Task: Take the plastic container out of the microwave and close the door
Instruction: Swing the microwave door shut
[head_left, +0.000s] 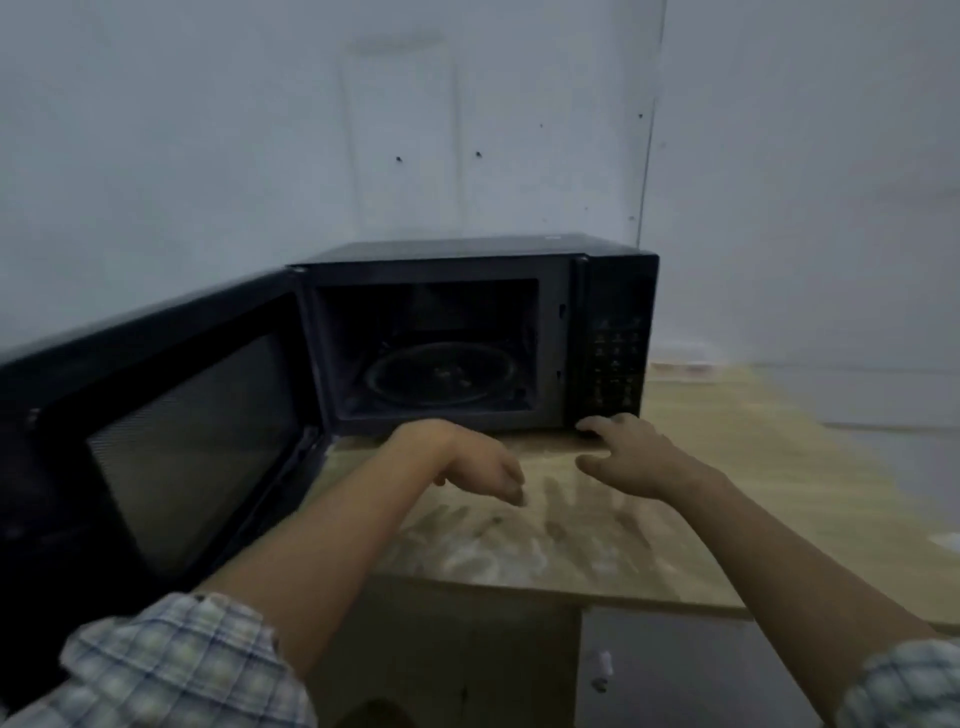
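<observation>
From the head view, the black microwave (467, 332) sits on my wooden worktop (753, 493) against a pale wall, its door (156, 447) swung wide open to my left. Inside the cavity I see only the round glass turntable (441, 376); the plastic container shows neither there nor on the worktop, so I cannot tell where it is.

My left hand (467, 462) hangs just in front of the microwave's lower front edge, wrist bent, fingers drooping loosely downward toward the worktop; its grip is slack and holds nothing. My right hand (628, 452) reaches toward the bottom right corner of the microwave, below the keypad panel (618, 358). Its fingers are spread wide, the upper fingertips touching or nearly touching that corner, thumb apart beneath; the grip is wide and empty.

Both forearms are bare, with plaid sleeves (171, 670) pushed up near the bottom corners. The picture is dim and somewhat blurred.
</observation>
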